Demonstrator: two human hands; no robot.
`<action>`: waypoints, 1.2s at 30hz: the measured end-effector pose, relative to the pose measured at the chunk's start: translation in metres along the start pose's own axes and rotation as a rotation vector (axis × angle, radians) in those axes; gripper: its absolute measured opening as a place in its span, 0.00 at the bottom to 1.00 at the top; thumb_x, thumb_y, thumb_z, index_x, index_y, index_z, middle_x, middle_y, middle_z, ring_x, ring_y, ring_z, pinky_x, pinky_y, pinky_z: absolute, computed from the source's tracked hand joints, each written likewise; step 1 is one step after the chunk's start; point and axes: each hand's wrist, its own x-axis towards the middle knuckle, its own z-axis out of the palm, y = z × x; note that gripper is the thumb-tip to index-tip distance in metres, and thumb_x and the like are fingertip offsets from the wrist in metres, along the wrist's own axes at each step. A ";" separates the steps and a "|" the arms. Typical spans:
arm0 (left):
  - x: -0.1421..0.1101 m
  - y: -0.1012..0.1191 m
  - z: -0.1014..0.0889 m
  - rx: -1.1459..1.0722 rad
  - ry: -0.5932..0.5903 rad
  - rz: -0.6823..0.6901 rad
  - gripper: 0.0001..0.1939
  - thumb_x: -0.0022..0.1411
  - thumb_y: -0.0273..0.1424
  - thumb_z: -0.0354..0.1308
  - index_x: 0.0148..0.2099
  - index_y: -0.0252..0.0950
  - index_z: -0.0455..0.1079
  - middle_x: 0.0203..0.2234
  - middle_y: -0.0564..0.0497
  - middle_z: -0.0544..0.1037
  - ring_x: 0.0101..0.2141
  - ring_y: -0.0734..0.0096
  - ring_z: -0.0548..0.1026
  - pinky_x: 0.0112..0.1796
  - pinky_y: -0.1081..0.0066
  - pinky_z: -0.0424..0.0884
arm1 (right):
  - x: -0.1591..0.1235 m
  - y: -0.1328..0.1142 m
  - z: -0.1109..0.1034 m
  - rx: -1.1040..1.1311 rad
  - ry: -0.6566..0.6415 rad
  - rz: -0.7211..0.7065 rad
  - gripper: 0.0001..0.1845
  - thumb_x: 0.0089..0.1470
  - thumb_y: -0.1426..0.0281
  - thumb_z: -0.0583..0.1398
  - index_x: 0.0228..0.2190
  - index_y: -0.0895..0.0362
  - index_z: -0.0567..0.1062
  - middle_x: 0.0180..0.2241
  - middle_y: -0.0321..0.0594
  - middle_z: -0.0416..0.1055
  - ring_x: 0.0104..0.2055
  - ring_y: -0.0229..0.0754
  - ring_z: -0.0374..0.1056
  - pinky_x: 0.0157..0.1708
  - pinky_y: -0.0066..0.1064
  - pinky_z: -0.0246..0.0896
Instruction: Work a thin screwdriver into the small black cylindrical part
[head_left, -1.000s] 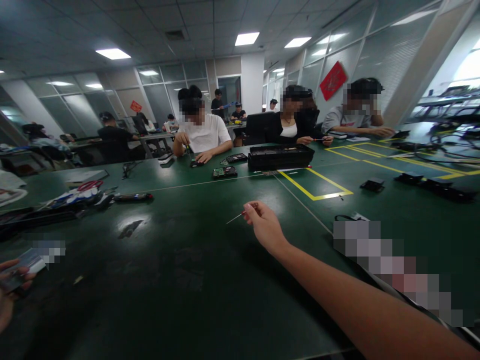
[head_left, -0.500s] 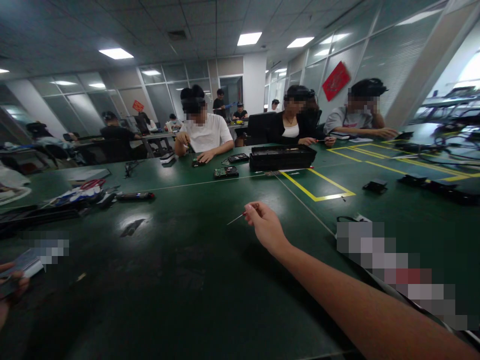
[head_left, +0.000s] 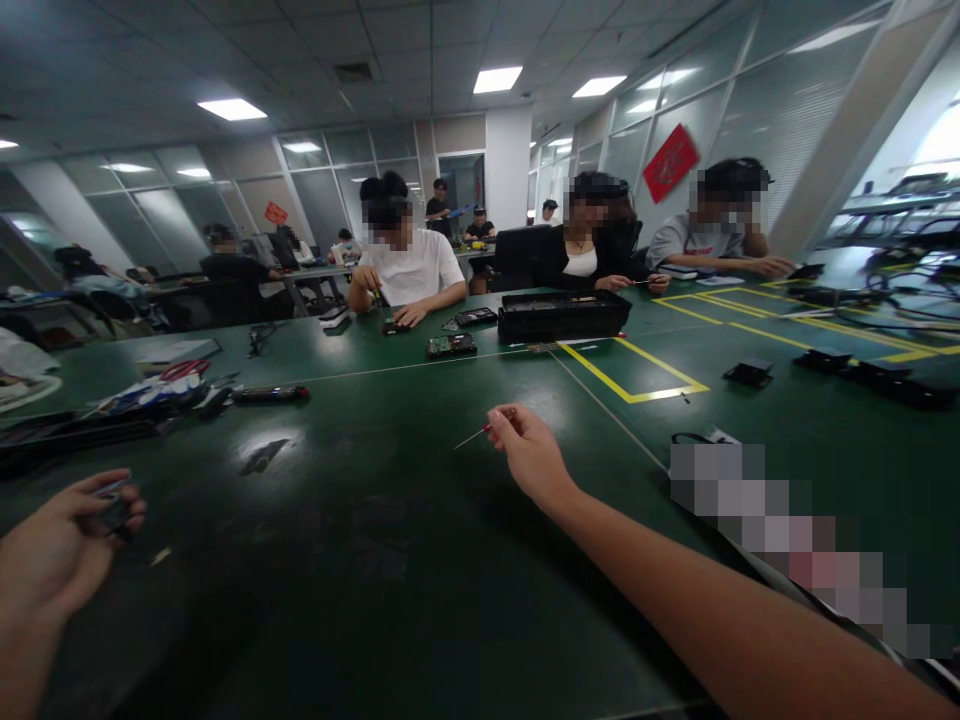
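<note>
My right hand point(head_left: 529, 450) is closed around a thin screwdriver point(head_left: 472, 438) above the middle of the green table point(head_left: 315, 600). The shaft points left and down, and a bit of red handle shows at the fingertips. At the left edge my left hand point(head_left: 60, 550) curls its fingers round a small dark object with a shiny edge point(head_left: 112, 508); its kind I cannot make out. A small pale scrap point(head_left: 160, 556) lies on the table just right of that hand. Dark tape point(head_left: 264, 457) sticks to the tabletop farther in.
A black bin point(head_left: 564, 317) stands across the table, with a green circuit board point(head_left: 451, 346) near it. Tools and cables point(head_left: 161, 390) lie in a heap at left. Black parts point(head_left: 750, 372) sit at right. Co-workers sit opposite, one in a white shirt point(head_left: 420, 265).
My left hand has come up and further into view, holding the small dark object. The pale box near it is no longer visible. My right hand has hardly moved.
</note>
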 end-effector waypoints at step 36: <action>-0.124 -0.065 0.208 0.049 -0.990 0.518 0.22 0.57 0.27 0.64 0.55 0.41 0.73 0.52 0.46 0.77 0.53 0.59 0.74 0.58 0.56 0.65 | -0.009 -0.018 -0.006 0.147 0.024 -0.165 0.13 0.60 0.58 0.59 0.38 0.54 0.74 0.33 0.41 0.77 0.36 0.44 0.73 0.40 0.38 0.68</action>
